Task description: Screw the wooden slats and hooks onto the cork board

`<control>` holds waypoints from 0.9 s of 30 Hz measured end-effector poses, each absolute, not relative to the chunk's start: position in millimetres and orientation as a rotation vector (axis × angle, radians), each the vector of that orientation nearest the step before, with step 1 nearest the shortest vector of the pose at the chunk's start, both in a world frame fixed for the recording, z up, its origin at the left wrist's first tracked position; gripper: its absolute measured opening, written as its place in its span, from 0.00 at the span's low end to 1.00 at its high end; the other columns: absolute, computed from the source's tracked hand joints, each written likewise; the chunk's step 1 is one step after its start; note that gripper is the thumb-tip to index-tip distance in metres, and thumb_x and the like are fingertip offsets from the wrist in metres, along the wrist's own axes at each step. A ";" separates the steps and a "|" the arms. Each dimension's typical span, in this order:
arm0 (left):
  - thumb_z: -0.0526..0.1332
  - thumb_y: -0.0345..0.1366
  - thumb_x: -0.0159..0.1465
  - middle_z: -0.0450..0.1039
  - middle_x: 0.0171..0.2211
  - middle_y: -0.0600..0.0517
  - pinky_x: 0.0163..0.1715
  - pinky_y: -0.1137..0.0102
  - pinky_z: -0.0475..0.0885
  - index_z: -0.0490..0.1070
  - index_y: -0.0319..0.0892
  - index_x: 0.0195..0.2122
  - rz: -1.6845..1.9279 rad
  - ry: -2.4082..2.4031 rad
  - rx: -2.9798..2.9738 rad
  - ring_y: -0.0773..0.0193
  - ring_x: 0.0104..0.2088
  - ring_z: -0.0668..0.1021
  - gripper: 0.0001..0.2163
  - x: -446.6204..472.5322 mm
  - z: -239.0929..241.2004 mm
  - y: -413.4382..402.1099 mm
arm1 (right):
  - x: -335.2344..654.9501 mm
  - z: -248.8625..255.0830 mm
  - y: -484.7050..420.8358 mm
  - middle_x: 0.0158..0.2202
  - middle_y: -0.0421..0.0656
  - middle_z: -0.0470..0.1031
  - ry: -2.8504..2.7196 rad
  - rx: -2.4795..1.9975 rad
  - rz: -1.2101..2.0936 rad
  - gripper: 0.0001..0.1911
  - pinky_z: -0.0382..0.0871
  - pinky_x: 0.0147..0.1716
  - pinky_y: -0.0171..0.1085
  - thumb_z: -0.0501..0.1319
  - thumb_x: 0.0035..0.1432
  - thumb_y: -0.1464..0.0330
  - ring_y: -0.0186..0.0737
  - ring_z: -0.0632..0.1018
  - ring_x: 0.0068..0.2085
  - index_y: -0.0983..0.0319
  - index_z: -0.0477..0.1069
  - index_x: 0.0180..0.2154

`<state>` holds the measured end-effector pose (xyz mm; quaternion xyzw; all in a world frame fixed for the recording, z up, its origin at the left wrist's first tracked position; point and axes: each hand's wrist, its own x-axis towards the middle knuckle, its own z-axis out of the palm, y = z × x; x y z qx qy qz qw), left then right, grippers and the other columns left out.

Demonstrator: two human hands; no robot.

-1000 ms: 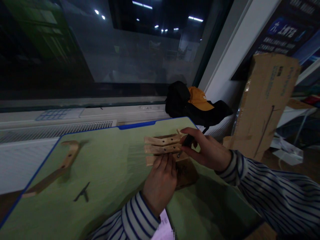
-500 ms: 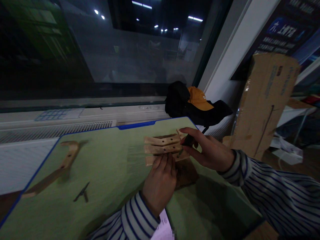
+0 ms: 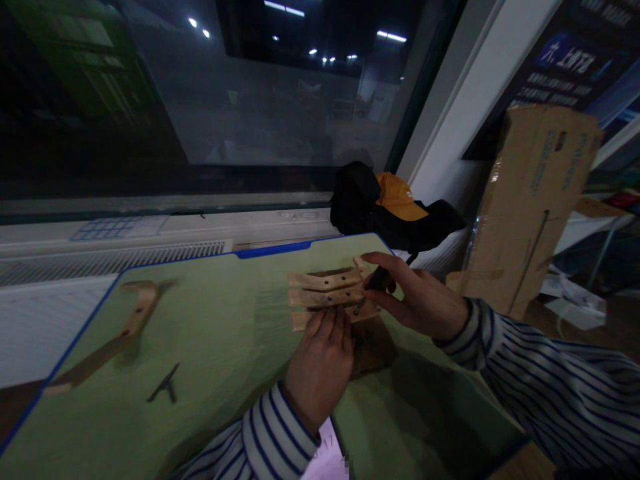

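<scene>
My left hand (image 3: 323,357) presses its fingers down on the nearest of several pale wooden slats (image 3: 300,321), steadying it. These slats lie side by side, slightly bent, with dark holes along them. Between thumb and fingers, my right hand (image 3: 407,290) pinches the black handle of a screwdriver (image 3: 379,279). Its thin shaft slants down to a dark hole in the nearest slat. A brown block (image 3: 375,347) lies under the slats' near right side, partly hidden by my left hand.
A hooked wooden piece (image 3: 137,317) lies at the left of the green board (image 3: 215,320). Small dark metal parts (image 3: 166,385) rest nearer me. A pale screen with digits (image 3: 327,450) shows below my left wrist. A black bag (image 3: 350,200) and orange cap (image 3: 397,197) sit behind.
The screwdriver and the fingers of my right hand have shifted slightly at the hole. My left hand stays in place. The last digits on the pale screen went from 16 to 17.
</scene>
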<state>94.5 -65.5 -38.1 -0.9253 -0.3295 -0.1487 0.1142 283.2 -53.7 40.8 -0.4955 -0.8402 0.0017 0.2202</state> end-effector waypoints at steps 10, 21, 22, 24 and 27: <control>0.57 0.28 0.62 0.71 0.51 0.35 0.54 0.59 0.68 0.71 0.27 0.50 -0.410 -0.970 -2.727 0.50 0.54 0.73 0.16 93.9 -34.7 -67.5 | 282.8 40.6 -52.5 0.36 0.42 0.78 -2.304 -1.393 -0.050 0.27 0.74 0.28 0.35 0.59 0.59 0.66 0.41 0.81 0.32 0.59 0.52 0.57; 0.56 0.29 0.63 0.72 0.51 0.36 0.54 0.58 0.68 0.72 0.29 0.49 -0.402 -0.946 -2.713 0.50 0.53 0.73 0.15 93.8 -33.0 -66.7 | 282.1 40.8 -52.5 0.35 0.42 0.77 -2.303 -1.363 -0.008 0.28 0.73 0.29 0.36 0.58 0.59 0.67 0.40 0.80 0.31 0.59 0.50 0.58; 0.56 0.29 0.63 0.72 0.51 0.36 0.54 0.58 0.68 0.72 0.29 0.48 -0.401 -0.948 -2.715 0.50 0.53 0.73 0.15 93.7 -33.0 -66.8 | 282.3 40.7 -52.5 0.37 0.43 0.77 -2.308 -1.351 0.012 0.29 0.73 0.29 0.35 0.58 0.59 0.67 0.39 0.79 0.32 0.59 0.49 0.59; 0.57 0.29 0.63 0.72 0.51 0.36 0.54 0.58 0.68 0.73 0.29 0.48 -0.405 -0.959 -2.720 0.49 0.53 0.73 0.14 93.7 -33.1 -67.0 | 282.7 40.7 -52.6 0.41 0.44 0.77 -2.320 -1.322 0.053 0.31 0.73 0.30 0.34 0.57 0.58 0.69 0.38 0.79 0.34 0.59 0.47 0.60; 0.57 0.30 0.63 0.72 0.51 0.36 0.55 0.58 0.67 0.73 0.28 0.48 -0.411 -0.964 -2.731 0.49 0.53 0.73 0.14 93.4 -33.3 -67.0 | 283.3 40.8 -52.6 0.43 0.44 0.77 -2.330 -1.300 0.093 0.32 0.73 0.30 0.33 0.56 0.58 0.72 0.37 0.79 0.36 0.59 0.44 0.61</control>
